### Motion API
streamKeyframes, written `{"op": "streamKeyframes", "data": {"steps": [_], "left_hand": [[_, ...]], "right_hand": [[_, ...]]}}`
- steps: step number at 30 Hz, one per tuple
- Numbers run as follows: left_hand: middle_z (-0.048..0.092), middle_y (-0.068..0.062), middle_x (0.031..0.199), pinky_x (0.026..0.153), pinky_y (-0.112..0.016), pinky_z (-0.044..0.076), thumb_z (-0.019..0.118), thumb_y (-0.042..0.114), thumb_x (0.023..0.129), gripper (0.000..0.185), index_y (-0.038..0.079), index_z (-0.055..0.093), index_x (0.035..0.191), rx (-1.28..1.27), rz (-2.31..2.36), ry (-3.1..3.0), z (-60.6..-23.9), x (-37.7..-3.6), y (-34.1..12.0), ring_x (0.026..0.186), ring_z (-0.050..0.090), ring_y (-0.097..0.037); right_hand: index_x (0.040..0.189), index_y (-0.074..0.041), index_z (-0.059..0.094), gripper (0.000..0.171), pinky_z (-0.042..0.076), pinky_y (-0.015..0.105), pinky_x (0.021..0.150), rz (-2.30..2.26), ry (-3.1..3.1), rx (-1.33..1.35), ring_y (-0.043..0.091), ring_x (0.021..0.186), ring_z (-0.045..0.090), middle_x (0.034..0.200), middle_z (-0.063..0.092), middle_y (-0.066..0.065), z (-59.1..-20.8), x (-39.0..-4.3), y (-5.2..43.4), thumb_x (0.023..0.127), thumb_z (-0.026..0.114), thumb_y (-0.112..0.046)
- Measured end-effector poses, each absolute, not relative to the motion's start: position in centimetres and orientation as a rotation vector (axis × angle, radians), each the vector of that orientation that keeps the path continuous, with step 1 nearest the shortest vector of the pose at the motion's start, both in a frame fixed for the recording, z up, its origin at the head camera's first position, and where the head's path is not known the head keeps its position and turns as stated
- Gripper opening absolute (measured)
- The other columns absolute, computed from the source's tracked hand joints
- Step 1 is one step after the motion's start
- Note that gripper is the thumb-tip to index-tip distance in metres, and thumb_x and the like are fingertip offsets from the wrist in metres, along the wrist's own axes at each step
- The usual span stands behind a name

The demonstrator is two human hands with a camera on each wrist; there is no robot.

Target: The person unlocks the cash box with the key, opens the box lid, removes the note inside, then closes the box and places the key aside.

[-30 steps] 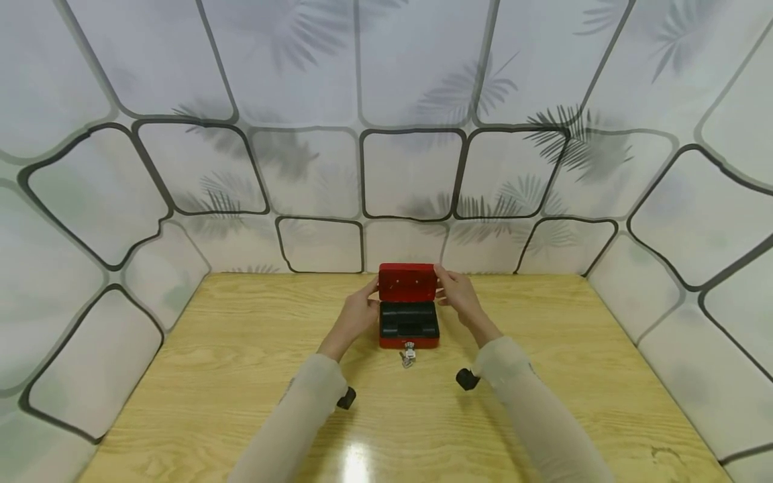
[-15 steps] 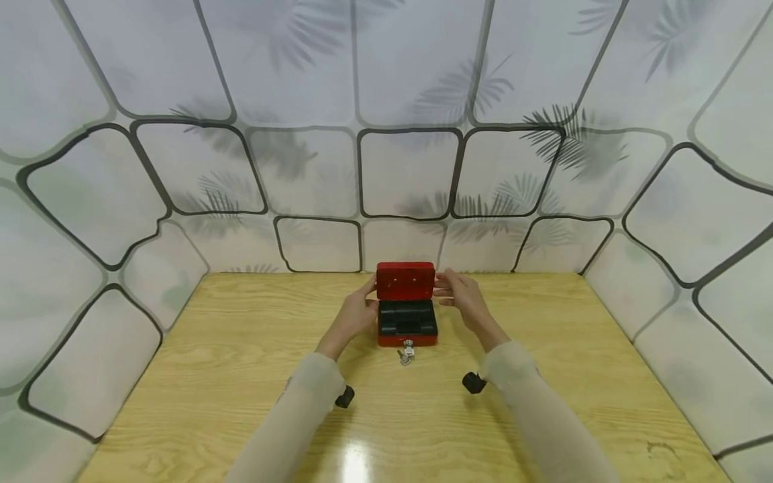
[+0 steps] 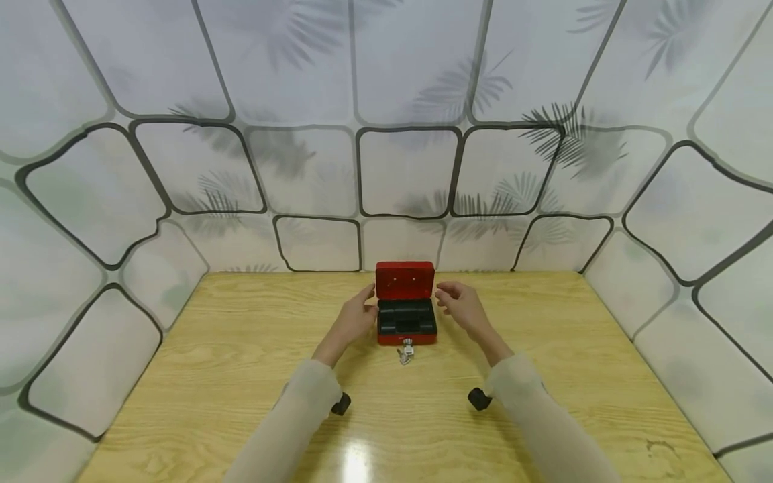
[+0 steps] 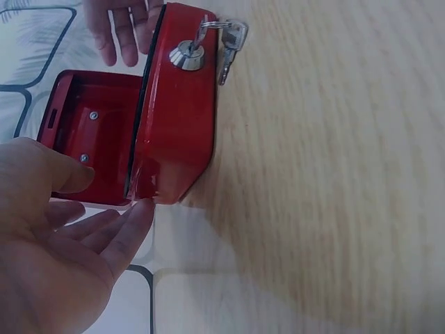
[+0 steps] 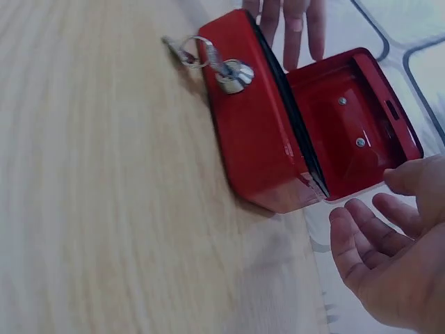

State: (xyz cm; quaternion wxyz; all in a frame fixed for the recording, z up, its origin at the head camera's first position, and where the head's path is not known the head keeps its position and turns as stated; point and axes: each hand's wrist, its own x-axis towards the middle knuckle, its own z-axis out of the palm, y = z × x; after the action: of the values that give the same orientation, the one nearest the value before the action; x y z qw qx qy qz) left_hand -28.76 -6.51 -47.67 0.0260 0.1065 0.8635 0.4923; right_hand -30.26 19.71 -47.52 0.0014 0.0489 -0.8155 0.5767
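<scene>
A small red cash box (image 3: 423, 340) stands on the table with its lid (image 3: 405, 282) raised and leaning back. Inside shows a black tray (image 3: 406, 320). One key sits in the silver lock (image 4: 188, 56) on the front, and more keys (image 4: 235, 42) hang from its ring. My left hand (image 3: 355, 315) is at the box's left side, fingers loosely extended, fingertips right at the side wall. On the other side my right hand (image 3: 464, 305) is held a little apart from the box, its fingers relaxed and slightly bent, with nothing in them.
The box stands near the back of a light wood table (image 3: 241, 349). A white curtain (image 3: 320, 168) with dark line pattern and leaf prints surrounds the table at the back and sides. Dark wrist-camera blocks (image 3: 480, 399) hang beneath both sleeves.
My right hand has let go of the lid's right edge and drawn away to the right. The left hand has eased slightly down beside the box. The lid stays up.
</scene>
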Motion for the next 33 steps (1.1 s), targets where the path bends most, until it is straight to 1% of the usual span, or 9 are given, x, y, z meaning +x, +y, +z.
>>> {"op": "streamKeyframes", "data": {"steps": [4, 7, 10, 14, 18, 23, 26, 29, 33], "left_hand": [[0.049, -0.024, 0.152, 0.097, -0.045, 0.056, 0.055, 0.004, 0.102, 0.057, -0.003, 0.040, 0.157, 0.326, 1.488, 2.672, -47.9, -28.4, -6.5, 0.122, 0.065, -0.035], [0.049, -0.023, 0.153, 0.097, -0.045, 0.056, 0.057, 0.005, 0.102, 0.056, -0.004, 0.042, 0.155, 0.326, 1.462, 2.680, -47.9, -28.0, -6.6, 0.122, 0.064, -0.036], [0.048, -0.024, 0.153, 0.097, -0.046, 0.056, 0.059, 0.004, 0.101, 0.056, -0.006, 0.042, 0.154, 0.337, 1.454, 2.680, -48.0, -27.7, -6.8, 0.125, 0.062, -0.038], [0.048, -0.024, 0.153, 0.102, -0.049, 0.052, 0.060, 0.006, 0.101, 0.057, -0.005, 0.042, 0.155, 0.336, 1.454, 2.654, -48.1, -27.4, -7.0, 0.131, 0.057, -0.040], [0.046, -0.024, 0.155, 0.109, -0.053, 0.046, 0.061, 0.007, 0.102, 0.059, -0.003, 0.040, 0.156, 0.344, 1.446, 2.627, -48.4, -27.1, -7.1, 0.136, 0.051, -0.041], [0.044, -0.025, 0.156, 0.112, -0.057, 0.042, 0.063, 0.006, 0.100, 0.063, -0.002, 0.038, 0.157, 0.396, 1.436, 2.617, -48.8, -27.1, -7.2, 0.138, 0.049, -0.043], [0.043, -0.025, 0.156, 0.113, -0.058, 0.040, 0.064, 0.005, 0.099, 0.065, -0.001, 0.038, 0.158, 0.436, 1.432, 2.613, -49.0, -27.1, -7.2, 0.138, 0.048, -0.043], [0.042, -0.024, 0.158, 0.115, -0.058, 0.037, 0.064, 0.005, 0.099, 0.065, 0.000, 0.037, 0.158, 0.469, 1.437, 2.600, -49.2, -27.0, -7.3, 0.139, 0.046, -0.043], [0.042, -0.023, 0.158, 0.115, -0.058, 0.037, 0.063, 0.006, 0.100, 0.065, 0.002, 0.036, 0.160, 0.493, 1.456, 2.570, -49.3, -27.0, -7.4, 0.139, 0.046, -0.043]], "right_hand": [[0.129, 0.011, 0.064, 0.032, 0.059, 0.042, 0.077, 1.640, -2.610, 0.257, 0.040, 0.096, 0.066, 0.116, 0.069, 0.026, -47.8, -29.7, 19.5, 0.103, 0.061, -0.008], [0.125, 0.009, 0.067, 0.029, 0.056, 0.036, 0.073, 1.507, -2.650, 0.310, 0.038, 0.096, 0.066, 0.113, 0.070, 0.023, -47.9, -29.3, 19.4, 0.100, 0.065, -0.006], [0.126, 0.006, 0.068, 0.030, 0.055, 0.032, 0.070, 1.423, -2.694, 0.338, 0.034, 0.098, 0.066, 0.113, 0.070, 0.021, -48.0, -28.9, 19.3, 0.098, 0.068, -0.006], [0.131, 0.006, 0.066, 0.035, 0.054, 0.033, 0.067, 1.380, -2.755, 0.364, 0.033, 0.097, 0.066, 0.118, 0.066, 0.022, -47.9, -28.4, 19.1, 0.098, 0.069, -0.005], [0.132, 0.007, 0.064, 0.037, 0.055, 0.036, 0.068, 1.337, -2.797, 0.392, 0.030, 0.093, 0.066, 0.121, 0.062, 0.025, -47.8, -27.9, 18.9, 0.097, 0.069, -0.003], [0.133, 0.007, 0.064, 0.039, 0.056, 0.039, 0.071, 1.266, -2.850, 0.420, 0.028, 0.091, 0.064, 0.118, 0.061, 0.024, -48.1, -27.8, 18.6, 0.096, 0.069, -0.002], [0.132, 0.005, 0.065, 0.038, 0.056, 0.040, 0.072, 1.218, -2.872, 0.418, 0.026, 0.090, 0.063, 0.115, 0.061, 0.021, -48.4, -27.8, 18.5, 0.096, 0.070, -0.003], [0.128, 0.007, 0.067, 0.036, 0.055, 0.040, 0.073, 1.158, -2.870, 0.439, 0.025, 0.086, 0.062, 0.111, 0.060, 0.022, -48.6, -27.9, 18.2, 0.094, 0.071, -0.002], [0.123, 0.009, 0.069, 0.033, 0.054, 0.039, 0.071, 1.067, -2.869, 0.450, 0.024, 0.079, 0.059, 0.104, 0.059, 0.023, -48.8, -28.0, 17.7, 0.092, 0.072, 0.000]]}}
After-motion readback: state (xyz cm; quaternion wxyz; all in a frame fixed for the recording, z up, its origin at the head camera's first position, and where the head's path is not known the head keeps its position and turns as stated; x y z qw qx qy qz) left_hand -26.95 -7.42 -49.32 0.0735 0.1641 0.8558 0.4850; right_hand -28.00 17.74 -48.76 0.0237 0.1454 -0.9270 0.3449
